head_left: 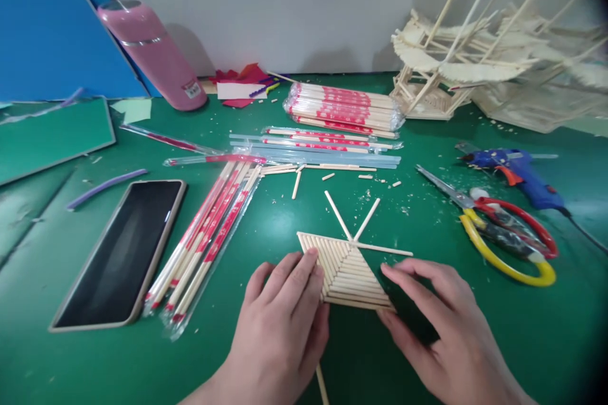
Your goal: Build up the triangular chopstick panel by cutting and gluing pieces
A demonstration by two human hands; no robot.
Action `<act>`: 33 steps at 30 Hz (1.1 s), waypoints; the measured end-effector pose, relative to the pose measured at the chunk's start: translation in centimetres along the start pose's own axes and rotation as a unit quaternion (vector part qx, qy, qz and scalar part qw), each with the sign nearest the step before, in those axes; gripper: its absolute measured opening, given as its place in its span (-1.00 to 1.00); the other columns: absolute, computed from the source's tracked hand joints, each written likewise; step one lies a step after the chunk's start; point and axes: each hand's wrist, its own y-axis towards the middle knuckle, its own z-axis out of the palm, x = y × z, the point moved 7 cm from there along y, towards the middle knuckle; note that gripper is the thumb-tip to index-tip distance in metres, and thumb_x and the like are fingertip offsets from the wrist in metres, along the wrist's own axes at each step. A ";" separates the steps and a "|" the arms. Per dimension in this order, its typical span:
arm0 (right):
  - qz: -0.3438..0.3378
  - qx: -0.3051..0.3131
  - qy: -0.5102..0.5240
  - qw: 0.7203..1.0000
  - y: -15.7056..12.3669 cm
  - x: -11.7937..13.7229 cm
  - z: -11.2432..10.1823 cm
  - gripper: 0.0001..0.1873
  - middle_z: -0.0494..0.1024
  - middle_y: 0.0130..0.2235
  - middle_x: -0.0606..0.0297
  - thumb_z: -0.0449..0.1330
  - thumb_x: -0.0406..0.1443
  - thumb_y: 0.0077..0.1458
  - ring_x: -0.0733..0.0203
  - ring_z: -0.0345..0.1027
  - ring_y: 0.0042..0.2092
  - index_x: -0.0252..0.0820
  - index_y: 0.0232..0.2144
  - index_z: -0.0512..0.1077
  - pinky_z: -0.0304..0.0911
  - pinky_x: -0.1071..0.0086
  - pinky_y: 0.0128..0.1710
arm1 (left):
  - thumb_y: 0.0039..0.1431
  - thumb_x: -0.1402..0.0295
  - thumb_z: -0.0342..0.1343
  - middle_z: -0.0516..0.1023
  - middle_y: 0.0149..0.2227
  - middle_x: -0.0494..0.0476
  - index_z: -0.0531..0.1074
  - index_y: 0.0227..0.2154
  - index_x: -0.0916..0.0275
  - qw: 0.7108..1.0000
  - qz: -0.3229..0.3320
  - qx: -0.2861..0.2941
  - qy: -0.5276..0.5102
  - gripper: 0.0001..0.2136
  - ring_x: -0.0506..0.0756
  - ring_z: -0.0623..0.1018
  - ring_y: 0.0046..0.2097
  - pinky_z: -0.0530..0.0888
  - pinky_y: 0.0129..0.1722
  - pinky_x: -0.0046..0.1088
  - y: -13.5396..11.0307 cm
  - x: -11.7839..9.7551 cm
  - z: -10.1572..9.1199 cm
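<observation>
Head view — left hand [280, 323] hides part of stick panel [356, 278].

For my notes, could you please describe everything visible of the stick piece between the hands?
The stick piece looks like pale wood: close rows fill two adjoining wedges, while three bare spokes fan outward. The left hand holds and partly hides its left side; the right hand has its thumb at the near right corner. Whether it touches the green tabletop is unclear.
</observation>
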 end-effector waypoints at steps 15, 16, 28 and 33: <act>-0.002 0.043 0.055 0.998 1.9 -1.1 -0.1 -0.79 0.41 -0.32 0.27 0.14 -0.38 0.07 0.22 0.27 -0.28 -0.07 -0.21 0.43 0.14 0.29 -0.31 | 0.17 0.38 -0.05 0.44 -0.03 0.22 0.39 -0.14 0.24 0.999 -0.035 -0.020 0.033 -0.78 0.23 0.40 -0.04 0.26 -0.09 -0.13 -0.3 0.5 -0.4; -0.004 0.046 0.063 0.997 1.9 -1.2 -0.1 -0.79 0.40 -0.32 0.27 0.14 -0.38 0.07 0.22 0.26 -0.28 -0.08 -0.20 0.42 0.14 0.28 -0.31 | 0.17 0.38 -0.04 0.44 -0.03 0.22 0.38 -0.14 0.24 0.999 -0.035 -0.023 0.035 -0.77 0.23 0.40 -0.04 0.26 -0.09 -0.13 -0.3 0.5 -0.4; 0.017 0.059 0.116 0.991 2.2 -1.9 0.4 -0.84 0.40 -0.39 0.31 0.13 -0.38 0.09 0.26 0.26 -0.35 -0.07 -0.28 0.45 0.15 0.33 -0.39 | 0.17 0.41 -0.02 0.44 -0.05 0.20 0.39 -0.17 0.21 0.999 -0.027 -0.033 0.018 -0.81 0.24 0.40 -0.05 0.30 -0.12 -0.12 -0.5 1.1 -0.2; 0.010 0.061 0.107 0.992 2.5 -1.8 0.3 -0.85 0.41 -0.41 0.30 0.11 -0.38 0.09 0.27 0.29 -0.37 -0.09 -0.31 0.46 0.16 0.35 -0.42 | 0.15 0.46 -0.01 0.42 -0.04 0.23 0.37 -0.14 0.23 0.999 -0.019 -0.026 0.007 -0.79 0.24 0.39 -0.04 0.33 -0.13 -0.12 -0.4 1.0 -0.2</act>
